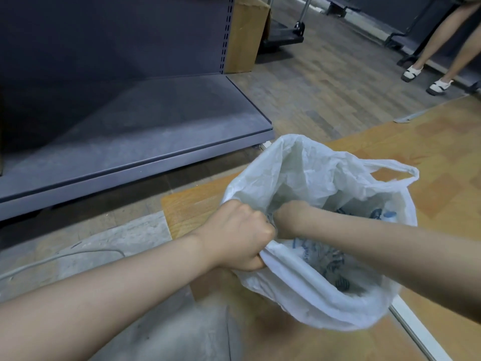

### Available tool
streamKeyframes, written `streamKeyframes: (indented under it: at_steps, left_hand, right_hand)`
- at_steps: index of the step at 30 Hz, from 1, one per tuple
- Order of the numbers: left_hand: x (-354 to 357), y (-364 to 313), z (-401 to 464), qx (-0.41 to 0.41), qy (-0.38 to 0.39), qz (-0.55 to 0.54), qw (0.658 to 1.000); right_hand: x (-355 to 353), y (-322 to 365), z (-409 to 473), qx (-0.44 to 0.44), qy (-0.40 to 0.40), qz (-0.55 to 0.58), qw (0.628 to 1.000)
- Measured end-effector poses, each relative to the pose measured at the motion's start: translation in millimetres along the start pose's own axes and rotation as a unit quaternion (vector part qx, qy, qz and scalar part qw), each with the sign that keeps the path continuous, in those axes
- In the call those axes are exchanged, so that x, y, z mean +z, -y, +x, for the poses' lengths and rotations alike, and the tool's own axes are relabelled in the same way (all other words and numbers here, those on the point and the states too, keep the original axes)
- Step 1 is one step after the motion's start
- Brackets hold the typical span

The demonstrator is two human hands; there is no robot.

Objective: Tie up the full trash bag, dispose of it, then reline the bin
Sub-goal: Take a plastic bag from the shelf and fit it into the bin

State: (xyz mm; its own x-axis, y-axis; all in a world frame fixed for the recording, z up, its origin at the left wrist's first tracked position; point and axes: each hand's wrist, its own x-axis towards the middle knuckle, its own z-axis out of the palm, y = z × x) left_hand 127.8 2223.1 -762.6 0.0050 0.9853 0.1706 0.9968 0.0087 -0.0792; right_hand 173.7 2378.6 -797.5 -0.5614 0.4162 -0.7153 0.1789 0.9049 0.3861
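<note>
- The bag (320,230) sits in the lower right of the frame, on the wooden floor (429,157), mouth wide open, with printed wrappers showing inside.
- Our left hand (239,235) is clenched on the near-left rim, its fingers curled round a bunch of plastic.
- Our right hand (289,217) reaches across into the mouth, just beside the left; its fingers are hidden by the wrist and the film, so we cannot tell whether they grasp anything.
- One loop handle (395,170) stands free at the far right of the bag, untouched.
- We judge the step in hand to be gathering the rim for the knot, and no knot is yet made.
- To do it well, we gather the rim evenly all round and bring the far handle over to meet the near one, so no gap is left.
- We press the air out first, gently, as the film looks thin and could tear on a sharp wrapper.
- We keep the pull low and inward, so the trash does not spill over the slack side.
- No bin is in view; a grey shelf (135,131) fills the upper left.
</note>
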Motion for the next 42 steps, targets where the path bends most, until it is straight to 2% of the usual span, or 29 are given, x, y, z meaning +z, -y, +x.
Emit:
streamKeyframes:
  at_steps: [1,3,4,5,7,9,16,18,23,25,29,30,32,34,37,39,40,41,42]
  left_hand:
    - [2,3,2,0.014,-0.002,-0.011,1.000]
    - [5,7,3,0.024,-0.016,-0.014,0.999]
    - [2,6,1,0.031,-0.004,-0.014,0.999]
    - [-3,5,0,0.022,0.010,-0.010,1.000]
    - [-3,3,0,0.013,-0.009,0.013,1.000]
    - [0,1,-1,0.020,-0.018,0.038,0.999]
    - [1,5,0,0.031,-0.020,0.055,0.998]
    - [1,5,-2,0.052,-0.020,0.048,0.997]
    - [-1,25,-1,0.100,0.002,0.073,0.992]
    - [2,46,0,0.100,0.034,0.088,0.990]
    - [-11,64,-3,0.096,0.076,0.176,0.977]
    - [-11,68,-3,0.095,0.057,0.201,0.973]
    - [-12,71,-2,0.094,0.019,0.215,0.972]
    - [-13,73,-3,0.075,0.043,0.210,0.974]
    - [-6,80,-5,0.043,0.046,0.147,0.987]
    - [-10,71,-9,0.064,0.024,0.066,0.995]
    - [-12,62,-10,0.091,-0.024,0.037,0.995]
    - [-13,52,-10,0.117,-0.046,0.023,0.992]
    - [-10,42,-9,0.140,-0.063,0.021,0.988]
  right_hand:
    - [-1,-7,-7,0.026,-0.083,-0.032,0.996]
    - [1,-24,-32,0.075,-0.280,-0.019,0.957]
    - [6,-37,-42,0.100,-0.344,-0.019,0.933]
    - [14,-50,-51,0.123,-0.367,-0.026,0.922]
    - [32,-71,-63,0.177,-0.322,-0.014,0.930]
    - [45,-87,-62,0.205,-0.296,0.068,0.930]
    - [43,-127,-55,0.056,-0.382,0.315,0.867]
    - [44,-134,-56,0.037,-0.391,0.365,0.844]
    - [43,-142,-57,0.037,-0.354,0.436,0.827]
    - [46,-137,-56,0.031,-0.363,0.481,0.798]
    - [56,-116,-55,0.036,-0.420,0.562,0.712]
    - [57,-111,-55,0.035,-0.426,0.574,0.698]
    - [58,-105,-57,0.039,-0.412,0.599,0.686]
    - [57,-105,-56,0.048,-0.382,0.628,0.676]
    - [51,-107,-55,0.073,-0.384,0.629,0.672]
    - [49,-108,-51,0.139,-0.458,0.552,0.683]
    - [48,-106,-51,0.172,-0.504,0.515,0.672]
    - [48,-103,-54,0.168,-0.547,0.489,0.659]
    - [47,-99,-59,0.120,-0.589,0.462,0.652]
